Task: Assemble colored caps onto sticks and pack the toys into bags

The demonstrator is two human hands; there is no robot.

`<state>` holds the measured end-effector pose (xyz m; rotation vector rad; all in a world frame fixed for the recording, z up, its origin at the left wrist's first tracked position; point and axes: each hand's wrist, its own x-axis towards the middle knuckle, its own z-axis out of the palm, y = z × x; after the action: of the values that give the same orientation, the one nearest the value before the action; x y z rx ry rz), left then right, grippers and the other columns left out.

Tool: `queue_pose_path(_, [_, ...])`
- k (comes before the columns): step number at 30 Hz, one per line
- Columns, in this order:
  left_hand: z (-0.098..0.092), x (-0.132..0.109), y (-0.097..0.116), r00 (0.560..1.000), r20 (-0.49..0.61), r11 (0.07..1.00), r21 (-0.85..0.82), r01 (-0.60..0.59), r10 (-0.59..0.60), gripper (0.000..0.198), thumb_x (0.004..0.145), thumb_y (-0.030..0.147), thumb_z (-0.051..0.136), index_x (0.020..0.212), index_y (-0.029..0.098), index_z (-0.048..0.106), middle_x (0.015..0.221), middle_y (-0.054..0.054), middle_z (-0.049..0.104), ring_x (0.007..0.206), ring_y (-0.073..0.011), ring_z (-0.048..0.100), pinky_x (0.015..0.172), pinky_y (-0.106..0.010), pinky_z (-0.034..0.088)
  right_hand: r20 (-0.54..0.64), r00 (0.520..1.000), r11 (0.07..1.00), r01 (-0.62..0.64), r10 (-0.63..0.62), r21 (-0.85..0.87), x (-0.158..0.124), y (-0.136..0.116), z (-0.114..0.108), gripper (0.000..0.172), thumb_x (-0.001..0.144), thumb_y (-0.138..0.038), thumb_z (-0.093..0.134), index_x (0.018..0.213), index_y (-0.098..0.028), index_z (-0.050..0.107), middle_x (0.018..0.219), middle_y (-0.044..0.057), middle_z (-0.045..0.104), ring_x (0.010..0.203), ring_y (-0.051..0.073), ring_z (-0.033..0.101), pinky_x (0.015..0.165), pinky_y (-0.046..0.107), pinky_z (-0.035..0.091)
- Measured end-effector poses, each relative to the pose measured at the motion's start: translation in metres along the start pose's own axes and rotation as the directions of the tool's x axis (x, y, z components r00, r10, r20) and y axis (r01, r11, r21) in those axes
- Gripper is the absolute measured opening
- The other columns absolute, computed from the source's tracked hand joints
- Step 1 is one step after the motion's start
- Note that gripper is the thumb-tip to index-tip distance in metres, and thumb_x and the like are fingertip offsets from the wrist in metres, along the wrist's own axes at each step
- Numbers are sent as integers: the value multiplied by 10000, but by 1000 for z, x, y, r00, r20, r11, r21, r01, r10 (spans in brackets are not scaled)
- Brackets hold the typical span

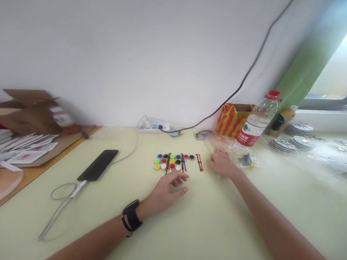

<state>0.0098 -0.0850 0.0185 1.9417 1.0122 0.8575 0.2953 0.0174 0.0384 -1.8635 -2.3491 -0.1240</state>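
Observation:
My left hand (166, 193), with a black watch (132, 216) on the wrist, hovers over the table in front of small coloured round pieces (163, 161). Its fingers are loosely bent and apart, with nothing between them. Thin coloured sticks (183, 162) lie across the rows of round pieces. To their right a black and a red stick (200, 163) lie side by side. My right hand (222, 162) is down at the table with curled fingers, beside a clear plastic bag with small coloured parts (248, 160). A bit of yellow shows under it; what the fingers hold is hidden.
A black phone (98, 165) with a white cable lies at left. Behind stand a power strip (154, 126), a red-and-yellow bag (229, 121) and a large water bottle (257, 121). Stacked discs (283, 146) are at right, a cardboard box (29, 112) and papers at left.

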Motion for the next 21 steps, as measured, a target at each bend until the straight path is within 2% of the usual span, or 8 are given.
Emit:
queue_pose_path(3, [0, 0, 2, 1000, -4, 1000, 7, 2, -2, 267, 942, 296, 664, 1205, 252, 651, 1189, -54, 697, 1020, -208, 643, 926, -381, 535, 32, 999, 1000, 18, -18, 3, -4, -3, 12, 279, 903, -227, 533, 672, -155, 671, 1006, 150, 633, 1051, 320, 519, 905, 457, 357])
queue_pose_path(8, [-1, 0, 2, 1000, 4, 1000, 14, -2, 2, 231, 938, 295, 659, 1165, 247, 664, 1172, -57, 697, 1018, -212, 638, 928, -384, 531, 40, 999, 1000, -4, 4, 3, -9, 4, 13, 276, 920, -267, 527, 694, -182, 659, 988, 127, 636, 1052, 323, 511, 901, 466, 353])
queue_pose_path(10, [-1, 0, 2, 1000, 4, 1000, 16, 2, -2, 231, 941, 294, 656, 1168, 250, 662, 1175, -55, 695, 1018, -211, 636, 930, -383, 529, 3, 1000, 1000, -30, 30, -4, -10, 6, 13, 226, 903, -298, 572, 718, -192, 647, 973, 120, 641, 1043, 326, 513, 900, 467, 353])
queue_pose_path(12, [-1, -1, 2, 1000, 5, 1000, 15, 6, -7, 233, 945, 297, 653, 1174, 254, 660, 1178, -51, 694, 1019, -208, 634, 932, -378, 528, -88, 995, 999, -38, 39, 12, -10, 4, 13, 143, 876, -326, 634, 811, -201, 653, 992, 111, 651, 1038, 325, 516, 901, 458, 361])
queue_pose_path(14, [-1, -1, 2, 1000, 5, 1000, 13, 7, -7, 231, 945, 298, 657, 1172, 257, 662, 1174, -46, 695, 1015, -204, 632, 930, -372, 528, -193, 981, 998, 12, 1, 68, -11, -2, 12, 138, 879, -341, 661, 919, -209, 659, 1029, 101, 659, 1044, 315, 520, 905, 439, 373])
queue_pose_path(16, [-1, -1, 1, 1000, 4, 1000, 13, 4, -4, 230, 943, 293, 659, 1170, 258, 664, 1170, -44, 696, 1009, -201, 630, 927, -367, 528, -243, 966, 984, 120, -85, 131, -13, -11, 12, 128, 929, -329, 625, 979, -223, 676, 1039, 88, 663, 1043, 297, 524, 907, 416, 382])
queue_pose_path(18, [-1, -1, 1, 1000, 1, 1000, 10, -1, 1, 230, 941, 286, 658, 1169, 259, 666, 1169, -43, 696, 1005, -200, 628, 926, -364, 527, -231, 958, 964, 209, -169, 163, -15, -21, 14, 134, 969, -290, 581, 997, -238, 702, 1027, 79, 668, 1033, 284, 524, 906, 403, 384])
queue_pose_path(21, [0, -1, 2, 1000, 2, 1000, 5, -5, 5, 237, 936, 277, 658, 1172, 258, 668, 1173, -42, 695, 1006, -198, 629, 926, -360, 527, -165, 962, 962, 241, -219, 129, -15, -33, 18, 167, 983, -243, 566, 954, -239, 730, 1023, 81, 678, 1030, 285, 518, 888, 408, 377])
